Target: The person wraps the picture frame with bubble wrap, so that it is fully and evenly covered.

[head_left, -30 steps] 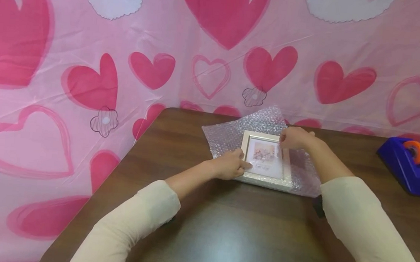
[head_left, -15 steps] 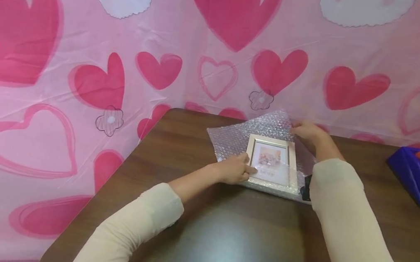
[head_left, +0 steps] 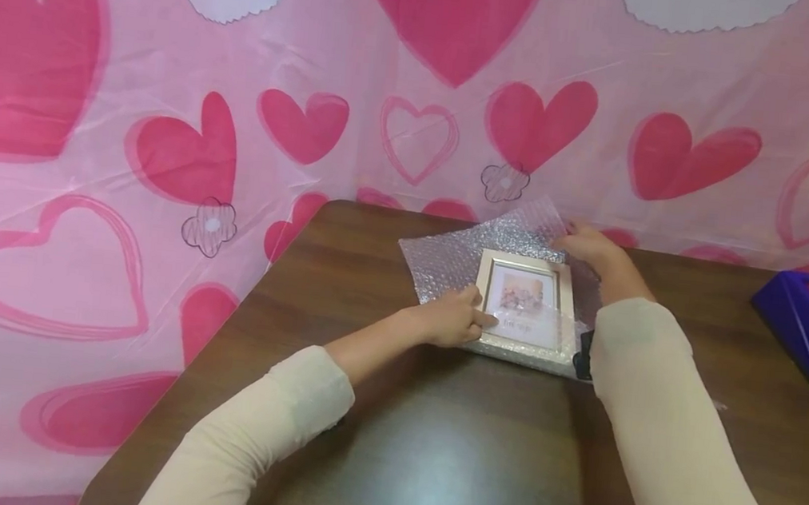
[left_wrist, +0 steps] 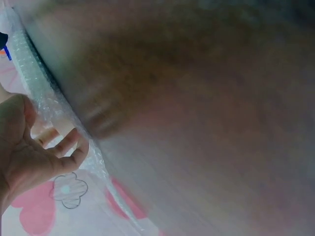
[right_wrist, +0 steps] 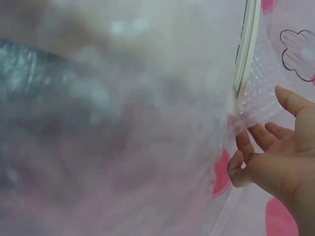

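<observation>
A cream picture frame (head_left: 487, 280) with a small floral print lies on a sheet of bubble wrap (head_left: 440, 264). A flap of the clear wrap covers the frame's lower part. My left hand (head_left: 451, 317) rests on the frame's left side, one finger reaching over the picture. In the left wrist view, that hand's fingers touch the wrapped edge, thumb apart from them. Beyond the frame's upper right corner, my right hand (head_left: 594, 249) touches the bubble wrap. The right wrist view shows its fingertips (right_wrist: 242, 135) against the wrap, bent a little, the thumb standing away.
A blue tape dispenser (head_left: 805, 336) with an orange-cored roll stands at the right of the brown wooden table (head_left: 431, 447). Behind the table hangs a pink cloth (head_left: 370, 65) printed with hearts.
My right hand has moved from the frame's upper right corner outward to the wrap beyond it. The left hand stays on the frame's left side. The head view has shifted slightly.
</observation>
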Motion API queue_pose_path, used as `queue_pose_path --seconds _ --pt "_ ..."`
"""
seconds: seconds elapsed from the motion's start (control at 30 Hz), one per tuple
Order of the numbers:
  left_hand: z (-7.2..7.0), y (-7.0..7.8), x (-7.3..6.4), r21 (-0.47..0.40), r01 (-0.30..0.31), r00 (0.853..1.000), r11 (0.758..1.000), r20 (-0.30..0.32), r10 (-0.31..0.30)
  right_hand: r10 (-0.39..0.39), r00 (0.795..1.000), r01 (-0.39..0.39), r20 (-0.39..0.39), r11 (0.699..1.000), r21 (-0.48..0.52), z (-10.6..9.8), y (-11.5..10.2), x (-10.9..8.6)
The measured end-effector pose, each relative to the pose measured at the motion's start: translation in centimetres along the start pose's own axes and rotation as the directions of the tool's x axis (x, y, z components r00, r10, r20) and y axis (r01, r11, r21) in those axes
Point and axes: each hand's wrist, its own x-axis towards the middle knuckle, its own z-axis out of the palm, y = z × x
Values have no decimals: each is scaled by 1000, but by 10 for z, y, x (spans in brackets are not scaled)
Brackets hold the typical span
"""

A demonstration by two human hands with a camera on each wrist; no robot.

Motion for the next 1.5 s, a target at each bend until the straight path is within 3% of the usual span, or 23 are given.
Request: queue_pose_path --seconds 0.13,0.3,0.5,0.63,1.07,1.5 --pt "-2 0 1 8 -15 1000 1000 5 15 -69 996 65 -47 994 -83 0 -9 -2" --pt "-4 2 2 3 -11 1000 1000 7 11 -125 981 93 -149 974 -205 2 -22 -2" --pt "-5 3 1 4 -8 1000 1000 12 8 -205 930 111 -307 949 -296 10 -32 -5" --pt "-5 4 2 -35 29 999 999 16 -29 -254 899 133 -358 935 -329 14 -34 -9" --pt "-3 4 1 -62 53 998 997 20 -52 -314 864 168 -393 916 -363 13 -33 -20" --pt "-2 4 0 -77 56 998 995 27 -54 -348 872 187 -345 888 -421 9 -37 -47"
